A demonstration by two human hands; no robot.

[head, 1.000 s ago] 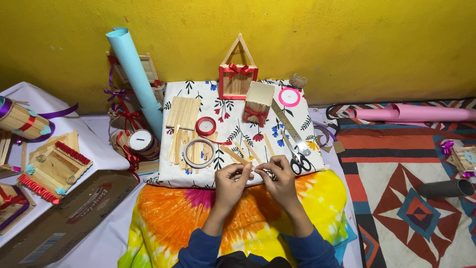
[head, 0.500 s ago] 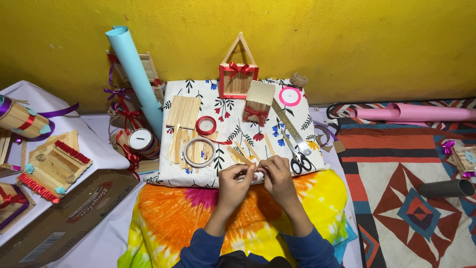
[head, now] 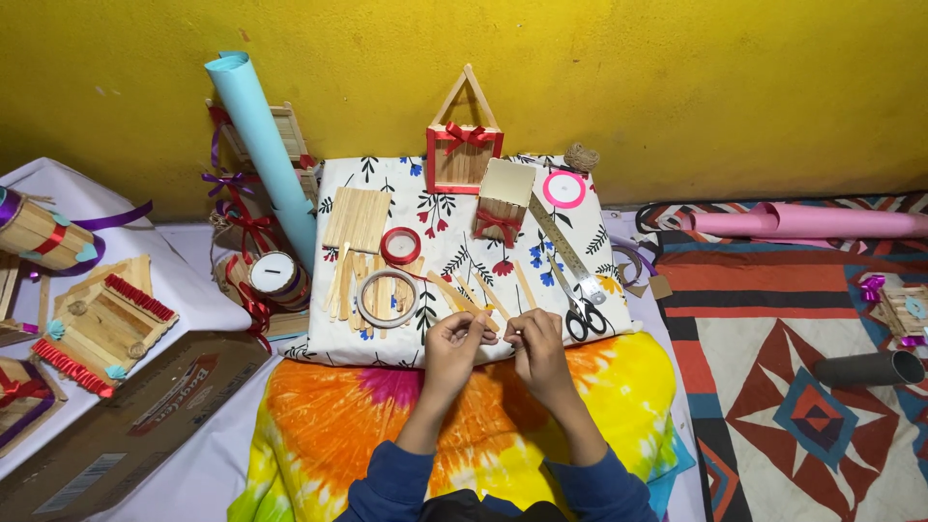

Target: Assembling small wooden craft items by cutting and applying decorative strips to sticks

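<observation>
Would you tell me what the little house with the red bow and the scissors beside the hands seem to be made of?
House with red bow: apparently pale flat wooden craft sticks, unpainted and matte, with red edging. Scissors: shiny metal blades, with dark handles, probably plastic.

a thin pale wooden craft stick (head: 495, 333) lies roughly level, pinched at its ends between fingertips, just above the near edge of the floral-print white board (head: 619, 256).

Even, fairly bright light falls from above; the yellow wall (head: 677, 77) darkens toward its upper corners. Shadows are soft and short beside the blue roll (head: 261, 145). No glare. Focus is sharp throughout, with slight wide-angle bending at the edges.
</observation>
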